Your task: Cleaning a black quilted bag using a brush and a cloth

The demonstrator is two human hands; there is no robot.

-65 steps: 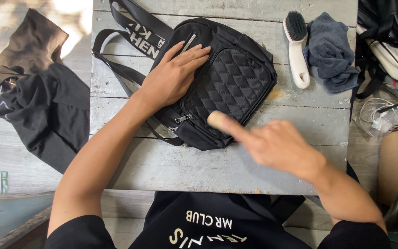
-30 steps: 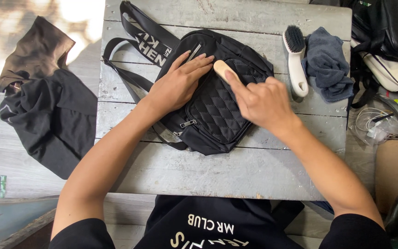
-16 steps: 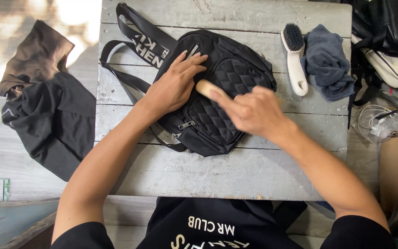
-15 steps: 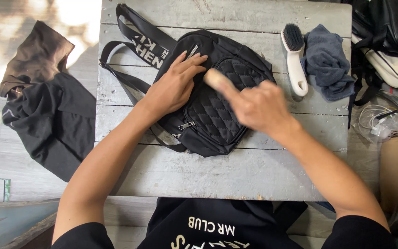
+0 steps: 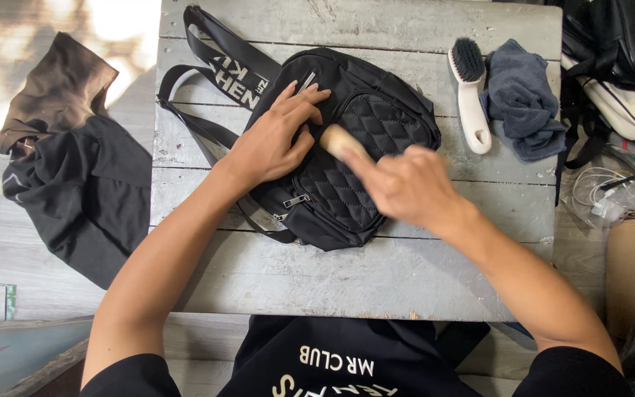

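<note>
**Black quilted bag under both hands on grey planks**

Grey, weathered wood planks make up the surface [image 5: 376, 22], and from the head view we see its left edge, right edge and near edge all in frame, with bare boards along the near side and at the far right corner. The black bag [image 5: 376, 132] lies across the middle, tilted, its quilted diamond-stitched panel facing up and its smoother fabric body around it. Its webbing straps [image 5: 214, 66] run off toward the far left corner, close to the left edge.

Our left hand [image 5: 273, 143] lies flat on the bag's left side, fingers spread and pressing down on the fabric near a zipper pull. Our right hand [image 5: 406, 184] is blurred over the quilted panel; its fingers are curled around a pale wooden handle [image 5: 336, 138], whose rounded end sticks out toward the left hand. We cannot tell what is at the other end of it.

Beside the bag, to the right, a white-handled brush [image 5: 472, 95] with dark bristles lies lengthwise, touching a crumpled blue-grey cloth [image 5: 523, 103] that sits near the right edge. Off the surface to the left, dark and brown garments [image 5: 67, 169] lie in soft folds on the floor. Off the right edge we see more black bags [image 5: 619, 44] crowded close.
</note>
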